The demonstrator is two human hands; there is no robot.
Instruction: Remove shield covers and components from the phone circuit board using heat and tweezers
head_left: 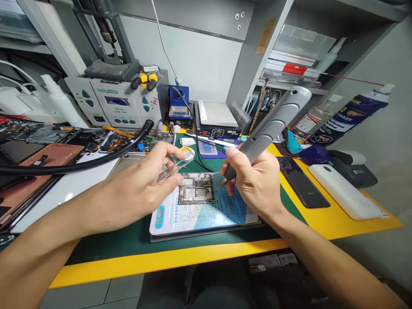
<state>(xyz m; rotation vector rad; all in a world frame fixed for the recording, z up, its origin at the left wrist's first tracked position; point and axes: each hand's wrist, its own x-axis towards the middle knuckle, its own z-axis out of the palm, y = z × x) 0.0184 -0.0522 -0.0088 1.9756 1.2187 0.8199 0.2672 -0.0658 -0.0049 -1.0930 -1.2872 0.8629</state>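
Note:
A small phone circuit board (pixel 197 195) lies flat on a blue and white printed pad (pixel 193 221) over the green mat. My left hand (pixel 149 180) is closed around thin metal tweezers (pixel 175 168), just left of the board's upper edge. In my right hand (pixel 257 176), a grey pen-shaped tool (pixel 273 124) is gripped, its fine metal tip pointing down over the pad, right of the board and apart from it. A round yellow and white container (pixel 188 153) sits behind the tweezers.
A black hose (pixel 96 168) crosses the left side in front of a soldering station (pixel 116 101). Phone parts and boards lie at the left. At the right are a black phone (pixel 304 182), a white phone-shaped case (pixel 347 192), a spray can (pixel 350 113) and a bottle (pixel 317 118).

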